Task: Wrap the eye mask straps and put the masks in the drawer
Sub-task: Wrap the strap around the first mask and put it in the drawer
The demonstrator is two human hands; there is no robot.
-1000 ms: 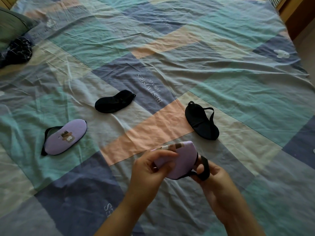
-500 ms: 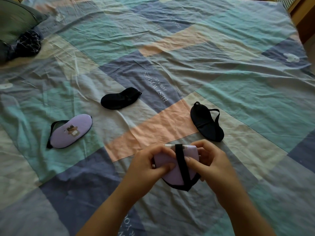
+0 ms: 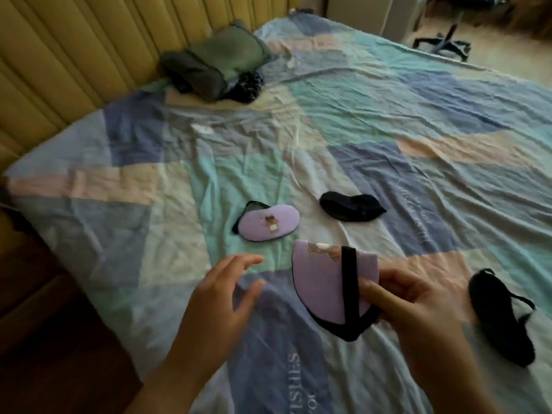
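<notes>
Head view: at lower centre of the frame I see the right hand (image 3: pixel 415 303) gripping a folded lilac eye mask (image 3: pixel 322 282), thumb pressed on its front face and the other fingers behind its right edge. The mask is doubled over, fold uppermost, and its black strap (image 3: pixel 349 282) runs down across the front from the folded edge to the dark lower rim. To the left of the mask, apart from it, the left hand (image 3: pixel 221 297) hovers over the bed with fingers spread wide and holding nothing. Above the hands, at centre frame, a second lilac eye mask (image 3: pixel 268 222) lies flat on the patchwork bedsheet (image 3: pixel 418 121), its printed face up and its dark strap showing at its left end. Right of it, well apart, lies a black eye mask (image 3: pixel 351 206). At the lower right edge lies another black eye mask (image 3: pixel 493 318), its strap looping out to the right. In the upper left of the frame a green pillow (image 3: pixel 215 64) rests against the padded yellow headboard (image 3: pixel 74 55), with a dark patterned cloth (image 3: pixel 246 86) just beside it. The frame is blurred, so I cannot read finer detail.
</notes>
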